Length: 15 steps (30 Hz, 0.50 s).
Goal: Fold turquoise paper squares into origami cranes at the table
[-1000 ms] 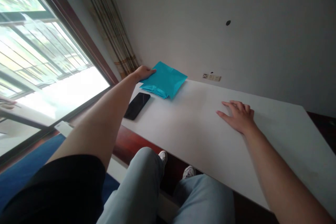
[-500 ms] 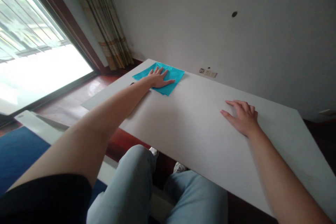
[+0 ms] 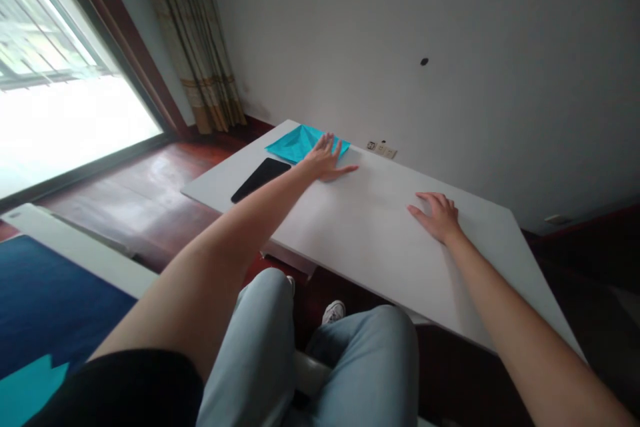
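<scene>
A turquoise sheet [image 3: 293, 143], thin and creased like paper or film, lies at the far left corner of the white table [image 3: 360, 233]. My left hand [image 3: 327, 159] is over the sheet's right side, fingers spread and thumb pointing right. It hides part of the sheet, and I cannot tell how firmly it touches. A flat black slab [image 3: 260, 178], like a tablet or phone, rests just in front of the sheet, partly behind my left forearm. On the table's right half is my right hand [image 3: 437, 213], loosely open with nothing in it.
To the left stands a white-framed piece with a dark blue surface [image 3: 55, 300]; another turquoise piece [image 3: 30, 387] is on it. Beyond the table are a wall with sockets [image 3: 381, 149] and a curtain [image 3: 215, 100]. My knees [image 3: 270, 307] are under the table's near edge.
My left hand has moved rightward across the sheet to its right side. The black slab, mostly hidden behind my arm before, now shows. The view has shifted; my right hand stays on the table.
</scene>
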Motion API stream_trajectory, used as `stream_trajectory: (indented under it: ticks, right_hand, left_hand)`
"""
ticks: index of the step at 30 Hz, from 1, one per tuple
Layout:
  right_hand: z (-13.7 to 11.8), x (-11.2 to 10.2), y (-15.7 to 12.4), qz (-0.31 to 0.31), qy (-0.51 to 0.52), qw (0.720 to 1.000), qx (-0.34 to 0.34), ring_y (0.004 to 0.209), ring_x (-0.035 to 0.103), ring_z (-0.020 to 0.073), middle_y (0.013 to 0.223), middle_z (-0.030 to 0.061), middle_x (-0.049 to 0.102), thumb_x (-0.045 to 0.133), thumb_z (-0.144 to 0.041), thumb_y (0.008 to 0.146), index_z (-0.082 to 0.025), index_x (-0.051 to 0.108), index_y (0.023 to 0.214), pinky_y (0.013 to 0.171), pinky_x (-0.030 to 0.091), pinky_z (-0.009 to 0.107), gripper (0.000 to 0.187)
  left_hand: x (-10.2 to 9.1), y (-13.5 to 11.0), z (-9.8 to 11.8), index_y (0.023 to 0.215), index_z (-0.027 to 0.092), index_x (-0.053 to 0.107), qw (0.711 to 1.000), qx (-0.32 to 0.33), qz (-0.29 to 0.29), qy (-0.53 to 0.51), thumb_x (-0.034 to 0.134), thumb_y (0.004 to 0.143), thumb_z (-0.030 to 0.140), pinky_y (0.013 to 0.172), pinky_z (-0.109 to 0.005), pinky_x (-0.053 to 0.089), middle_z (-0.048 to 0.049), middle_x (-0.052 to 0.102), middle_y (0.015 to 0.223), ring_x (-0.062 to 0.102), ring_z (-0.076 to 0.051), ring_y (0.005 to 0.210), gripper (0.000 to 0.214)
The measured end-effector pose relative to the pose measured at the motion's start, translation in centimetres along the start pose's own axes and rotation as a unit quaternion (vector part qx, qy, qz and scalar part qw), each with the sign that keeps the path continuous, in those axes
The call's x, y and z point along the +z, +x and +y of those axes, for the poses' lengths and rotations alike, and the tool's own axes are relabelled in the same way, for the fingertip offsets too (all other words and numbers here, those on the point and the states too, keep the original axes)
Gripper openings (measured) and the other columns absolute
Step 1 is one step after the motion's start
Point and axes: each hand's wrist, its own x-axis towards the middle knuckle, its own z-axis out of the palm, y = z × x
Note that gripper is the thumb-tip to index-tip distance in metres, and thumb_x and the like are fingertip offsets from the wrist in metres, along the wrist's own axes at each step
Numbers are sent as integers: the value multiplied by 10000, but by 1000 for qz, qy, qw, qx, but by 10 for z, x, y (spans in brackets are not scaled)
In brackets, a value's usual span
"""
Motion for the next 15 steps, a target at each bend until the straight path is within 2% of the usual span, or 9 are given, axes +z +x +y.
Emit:
stream_trajectory:
  ticks: [4,7,11,13,15]
  right_hand:
    - [-5,-1,-4,35,-41,998,17,1536,573,499,1714,235,659,567,-628,1114,-238,740,1633,1313,437,694,672]
    - [-13,-6,-13,45,-84,995,0,1533,566,522,1715,261,639,520,-560,1150,-194,704,1665,1303,424,708,659]
    - [-24,-12,-28,86,-67,994,-27,1518,567,540,1702,316,619,501,-562,1150,-148,615,1705,1271,418,742,702]
    - [-37,-16,-35,102,-28,991,-85,1530,568,519,1691,303,631,476,-583,1143,-180,592,1699,1270,425,739,696]
    - [-58,-20,-42,105,5,980,-170,1590,556,498,1724,294,624,474,-633,1128,-191,556,1717,1310,414,728,740]
  left_hand:
    - [2,-59,70,1913,-132,162,990,138,-33,-20,300,1087,990,1590,-471,-1,-323,80,2040,-13,-408,1953,1400]
    - [5,-107,101,1891,-169,185,973,220,-64,-5,340,1067,1011,1588,-420,-25,-343,99,2031,4,-380,1956,1447]
    - [12,-149,110,1910,-126,201,967,225,-123,-3,313,1085,989,1595,-423,35,-297,122,2042,58,-367,1958,1392]
    - [16,-157,109,1923,-96,208,968,216,-130,-16,310,1103,966,1597,-429,58,-265,117,2051,65,-360,1960,1345]
    - [19,-157,107,1927,-85,210,972,199,-121,-37,297,1133,929,1595,-438,88,-259,139,2053,79,-365,1960,1291]
